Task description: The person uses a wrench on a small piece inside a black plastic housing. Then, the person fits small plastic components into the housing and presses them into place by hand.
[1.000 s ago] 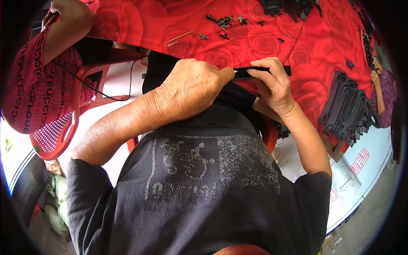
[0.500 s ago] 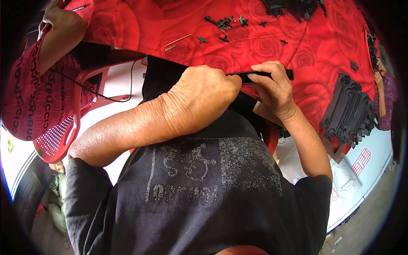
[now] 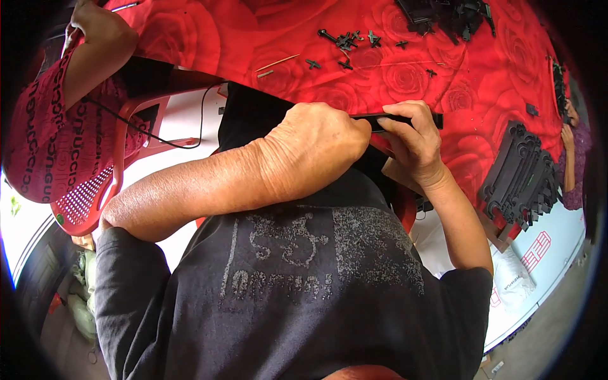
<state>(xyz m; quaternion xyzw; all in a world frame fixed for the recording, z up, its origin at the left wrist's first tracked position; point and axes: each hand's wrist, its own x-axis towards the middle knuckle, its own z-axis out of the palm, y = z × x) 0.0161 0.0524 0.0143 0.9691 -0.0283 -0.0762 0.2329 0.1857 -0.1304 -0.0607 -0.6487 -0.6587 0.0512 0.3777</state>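
Observation:
A long, narrow black plastic part [image 3: 438,120] lies across in front of my chest at the near edge of the table. My right hand [image 3: 415,142] pinches it near its right end, with the fingers on top. The other end of the part runs to my left hand [image 3: 326,142], which is closed in a fist with its back turned up. That fist hides its own fingers and the left end of the part. Beyond my hands, several small black cross-shaped pieces [image 3: 346,42] lie loose on the cloth.
A red rose-patterned cloth [image 3: 285,38] covers the table. Thin wooden sticks [image 3: 277,63] lie on it. Stacked black parts [image 3: 522,174] stand at the right, and more black parts [image 3: 446,16] are at the far side. Left, a person's arm [image 3: 98,54] works beside a red chair [image 3: 117,171].
The view has shifted slightly, so the table and its pieces appear a little lower and farther right. Both hands keep much the same hold on the black part.

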